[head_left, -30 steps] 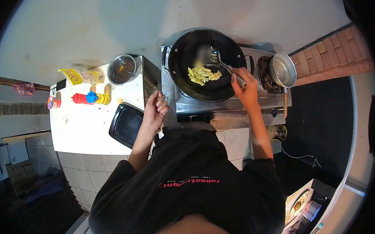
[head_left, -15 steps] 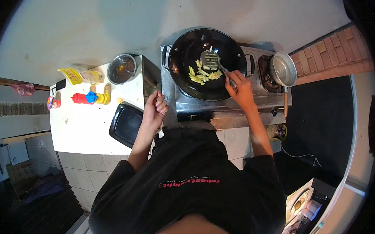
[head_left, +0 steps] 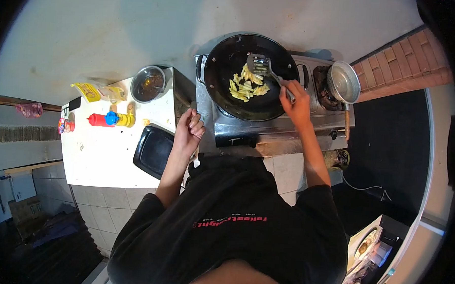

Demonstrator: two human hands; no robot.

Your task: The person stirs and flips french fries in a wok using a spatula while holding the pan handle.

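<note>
A large black wok (head_left: pixel 224 98) stands on the metal stove (head_left: pixel 284 125). Pale yellow food pieces (head_left: pixel 247 89) lie inside it, left of centre and low. My right hand (head_left: pixel 296 100) is closed round the handle of a slotted spatula (head_left: pixel 260 66), whose head is over the upper part of the food. Whether the spatula touches the wok cannot be seen. My left hand (head_left: pixel 190 130) is held between the wok and the white table, its fingers curled loosely; nothing shows in them. Just left of it lies a black square tray (head_left: pixel 155 151).
The white table (head_left: pixel 97 156) bears a metal bowl (head_left: pixel 148 84), a yellow packet (head_left: pixel 90 92), a red bottle (head_left: pixel 97 119), a yellow bottle (head_left: pixel 126 119) and a red-labelled jar (head_left: pixel 65 126). A small saucepan (head_left: pixel 344 83) sits on the right burner. Brickwork (head_left: pixel 393 68) stands beyond it.
The spatula has swung about in the wok, now sitting a little higher and right than half a second ago. Some food has gathered under its head. My left hand has barely moved.
</note>
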